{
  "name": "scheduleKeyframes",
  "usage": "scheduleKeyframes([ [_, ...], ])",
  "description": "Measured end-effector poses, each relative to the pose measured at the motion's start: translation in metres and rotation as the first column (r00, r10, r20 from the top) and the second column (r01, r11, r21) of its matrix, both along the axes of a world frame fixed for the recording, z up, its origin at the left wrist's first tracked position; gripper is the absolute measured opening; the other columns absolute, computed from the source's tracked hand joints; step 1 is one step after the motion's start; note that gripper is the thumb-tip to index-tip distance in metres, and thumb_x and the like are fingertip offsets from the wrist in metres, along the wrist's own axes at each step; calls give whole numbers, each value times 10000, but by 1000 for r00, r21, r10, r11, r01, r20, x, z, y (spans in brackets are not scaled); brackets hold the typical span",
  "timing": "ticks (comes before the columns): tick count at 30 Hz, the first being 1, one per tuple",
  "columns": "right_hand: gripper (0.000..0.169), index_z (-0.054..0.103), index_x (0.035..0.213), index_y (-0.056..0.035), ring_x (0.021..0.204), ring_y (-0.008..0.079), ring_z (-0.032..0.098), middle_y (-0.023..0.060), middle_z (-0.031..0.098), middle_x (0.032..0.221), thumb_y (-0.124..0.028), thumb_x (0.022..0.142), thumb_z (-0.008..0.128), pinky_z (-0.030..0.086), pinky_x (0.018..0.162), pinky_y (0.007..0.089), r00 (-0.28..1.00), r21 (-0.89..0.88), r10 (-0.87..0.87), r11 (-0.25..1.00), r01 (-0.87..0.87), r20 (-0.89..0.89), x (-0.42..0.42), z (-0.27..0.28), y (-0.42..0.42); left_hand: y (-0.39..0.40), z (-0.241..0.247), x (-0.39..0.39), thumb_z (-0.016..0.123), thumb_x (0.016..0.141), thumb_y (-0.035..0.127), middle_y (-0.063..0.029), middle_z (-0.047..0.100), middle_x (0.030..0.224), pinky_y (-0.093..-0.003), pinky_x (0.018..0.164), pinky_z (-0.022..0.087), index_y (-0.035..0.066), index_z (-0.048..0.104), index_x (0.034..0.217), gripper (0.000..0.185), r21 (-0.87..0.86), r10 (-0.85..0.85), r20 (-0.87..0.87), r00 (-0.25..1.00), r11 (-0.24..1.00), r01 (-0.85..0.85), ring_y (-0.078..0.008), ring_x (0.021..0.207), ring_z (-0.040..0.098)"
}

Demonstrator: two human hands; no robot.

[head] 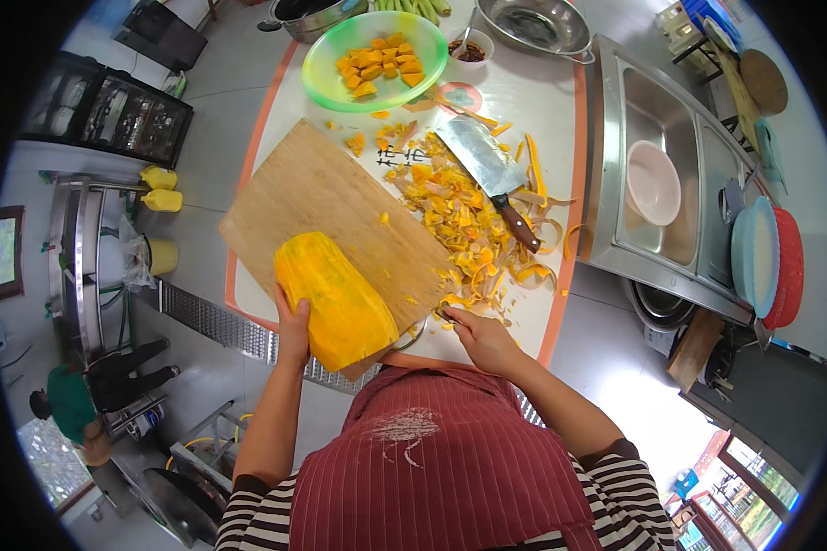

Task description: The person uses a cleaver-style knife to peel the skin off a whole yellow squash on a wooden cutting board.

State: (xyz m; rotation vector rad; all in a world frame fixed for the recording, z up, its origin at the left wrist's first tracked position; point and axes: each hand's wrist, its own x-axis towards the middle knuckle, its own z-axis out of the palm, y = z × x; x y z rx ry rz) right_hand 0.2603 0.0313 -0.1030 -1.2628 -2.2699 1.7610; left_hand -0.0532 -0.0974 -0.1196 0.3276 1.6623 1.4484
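A large peeled piece of pumpkin (pixel 334 299) rests on the near corner of a wooden cutting board (pixel 310 179). My left hand (pixel 293 327) holds its left side, fingers and thumb against the flesh. By the board's near right edge, my right hand (pixel 479 337) is closed on a small metal tool (pixel 444 313), mostly hidden by the fingers; its kind is unclear. A metal ring handle (pixel 413 337) shows at the board's edge. Right of the board, a heap of pumpkin peelings (pixel 468 234) spreads over the table, and a cleaver (pixel 486 162) with a brown handle lies on it.
Beyond the board stand a green-rimmed bowl (pixel 375 100) of pumpkin chunks, a small bowl of dark sauce (pixel 470 52) with a spoon, a steel pot (pixel 310 21) and a steel basin (pixel 537 27). A steel sink (pixel 624 237) adjoins on the right. Another person (pixel 69 396) is far left.
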Motion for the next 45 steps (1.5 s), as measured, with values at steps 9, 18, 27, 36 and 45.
scheduleKeyframes([
  [9, 391, 485, 1338, -192, 708, 368, 640, 179, 662, 822, -250, 953, 454, 503, 633, 463, 957, 89, 264, 963, -254, -122, -68, 33, -27, 9, 4, 10, 516, 958, 148, -150, 334, 1431, -354, 1006, 422, 79, 58, 1490, 705, -53, 63, 96, 993, 997, -58, -261, 1254, 422],
  [18, 343, 553, 1279, -242, 672, 360, 638, 170, 658, 797, -266, 941, 499, 508, 593, 431, 802, 53, 547, 818, -573, 240, -41, 59, -16, 11, 3, 15, 582, 935, 198, -161, 333, 1434, -347, 992, 427, 47, 70, 1483, 766, -98, 152, 76, 985, 985, -144, -256, 1248, 421],
  [27, 351, 535, 1277, -162, 760, 382, 633, 207, 654, 846, -248, 941, 478, 495, 672, 471, 982, 156, 190, 970, -184, -25, -36, 40, 4, 15, -2, 15, 607, 903, 167, -215, 261, 1474, -378, 1067, 351, 29, 75, 1486, 801, -113, 212, 32, 977, 972, -207, -312, 1307, 360],
  [36, 347, 561, 1274, -148, 868, 387, 639, 202, 657, 1003, -240, 958, 451, 511, 765, 432, 987, -63, 98, 992, -107, -126, -39, 8, -14, 34, 32, 44, 748, 720, 310, -247, 201, 1485, -519, 1099, 231, 100, 496, 1339, 701, -498, -500, -773, 391, 860, 115, -442, 1347, 220],
  [45, 360, 546, 1298, -167, 925, 381, 631, 187, 653, 1058, -262, 964, 449, 505, 822, 400, 989, -123, 111, 985, -123, -100, -11, 7, -8, 35, 30, 46, 739, 729, 248, -235, 225, 1473, -479, 1098, 247, 90, 513, 1319, 652, -453, -447, -794, 413, 887, 89, -411, 1354, 234],
])
